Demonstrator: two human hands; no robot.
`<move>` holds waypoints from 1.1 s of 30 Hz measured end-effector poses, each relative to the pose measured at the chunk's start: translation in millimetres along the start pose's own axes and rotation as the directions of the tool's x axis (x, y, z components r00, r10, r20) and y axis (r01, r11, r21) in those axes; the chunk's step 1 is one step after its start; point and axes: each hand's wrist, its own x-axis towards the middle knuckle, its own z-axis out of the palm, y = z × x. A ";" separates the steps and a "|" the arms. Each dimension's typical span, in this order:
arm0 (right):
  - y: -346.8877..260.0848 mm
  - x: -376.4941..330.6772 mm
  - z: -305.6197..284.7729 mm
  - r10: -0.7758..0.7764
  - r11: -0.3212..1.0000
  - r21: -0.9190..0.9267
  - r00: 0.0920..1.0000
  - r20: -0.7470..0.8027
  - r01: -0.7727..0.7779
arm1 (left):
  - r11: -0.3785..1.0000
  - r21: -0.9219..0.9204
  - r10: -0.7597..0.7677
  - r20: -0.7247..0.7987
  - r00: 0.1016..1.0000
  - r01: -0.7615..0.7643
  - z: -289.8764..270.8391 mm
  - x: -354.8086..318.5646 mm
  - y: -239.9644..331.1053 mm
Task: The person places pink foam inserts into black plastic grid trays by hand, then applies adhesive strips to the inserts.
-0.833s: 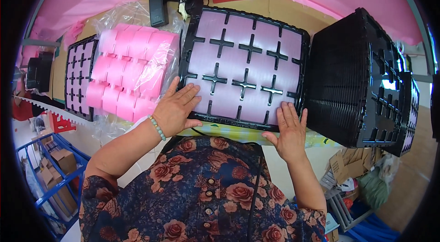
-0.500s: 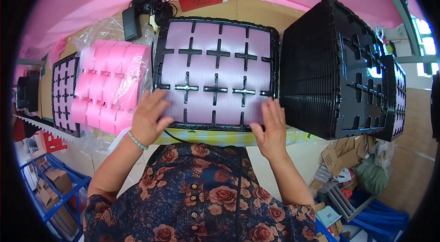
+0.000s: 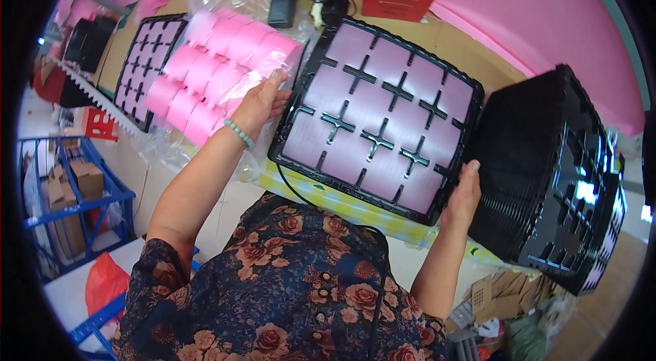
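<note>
In the head view, the black tray [image 3: 377, 140], its lilac panels [image 3: 369, 108] showing between cross-shaped ribs, sits at the middle of the table, between pink curved strips [image 3: 229, 71] in clear plastic and a stack of black trays [image 3: 512, 163]. The left hand [image 3: 261, 107] is turned edge-on beside the tray's left rim, fingers loosely together and pinching nothing; whether it touches the rim is unclear. The right hand [image 3: 462, 198] stands upright at the lower right corner, thumb up, its fingers partly hidden, so I cannot tell whether it grips. Flanking opposite sides probably lets the two palms steady or square the tray without pressing its panels.

Half a second ago both hands were spread around the front corners, overlapping the panels; now they have moved out to the sides. The whole scene also slants more, likely a head tilt.
</note>
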 end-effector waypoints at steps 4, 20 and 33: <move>-15.7 -11.7 8.5 -0.047 0.999 -0.003 0.999 0.015 0.047 | 0.963 -0.256 0.101 0.055 0.993 -0.083 9.7 -25.0 20.9; -140.2 -92.8 225.2 -0.094 0.795 0.496 0.737 0.670 -0.350 | 0.915 -0.258 0.265 -0.195 0.944 -0.310 -284.9 -21.3 127.5; -144.3 -231.2 616.0 0.082 0.953 -0.002 0.252 0.964 -0.303 | 0.980 0.026 0.120 -0.868 0.481 -0.197 -696.5 7.2 74.6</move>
